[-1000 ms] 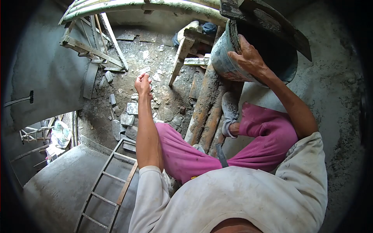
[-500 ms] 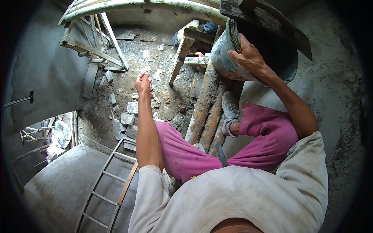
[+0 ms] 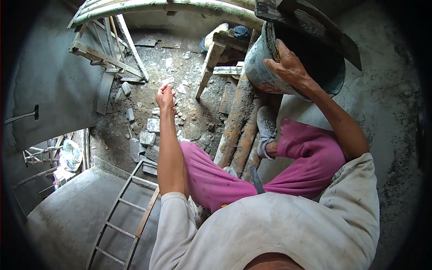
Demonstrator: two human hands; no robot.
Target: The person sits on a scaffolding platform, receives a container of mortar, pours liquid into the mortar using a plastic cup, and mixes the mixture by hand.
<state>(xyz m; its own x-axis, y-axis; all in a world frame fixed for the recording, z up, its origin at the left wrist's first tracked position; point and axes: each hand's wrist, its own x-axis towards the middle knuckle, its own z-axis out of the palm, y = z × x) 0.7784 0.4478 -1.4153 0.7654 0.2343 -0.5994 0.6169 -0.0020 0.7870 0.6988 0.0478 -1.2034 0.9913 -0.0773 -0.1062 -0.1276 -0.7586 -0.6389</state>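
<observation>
My right hand (image 3: 290,67) grips the mortar-stained bucket (image 3: 258,67) at its crusted rim, thumb on the outer side. The bucket is tilted and its inside is dark. Dark boards (image 3: 310,22) lie across the top of its mouth. My left hand (image 3: 166,96) is held out over the rubble floor with its fingers closed. A small pale piece (image 3: 168,81) shows just beyond those fingertips; whether they hold it or it lies below, I cannot tell.
Mud-caked poles (image 3: 240,121) run beside my shoe (image 3: 267,128). Below lie broken blocks (image 3: 147,138) and a wooden trestle (image 3: 209,67), with a person's clothed part (image 3: 241,32) behind it. Bamboo poles (image 3: 166,15) cross the top. A ladder-like frame (image 3: 121,229) leans at lower left.
Both my hands stay where they were. The person behind the trestle has shifted slightly, and the bit of skin seen under it before is now mostly hidden.
</observation>
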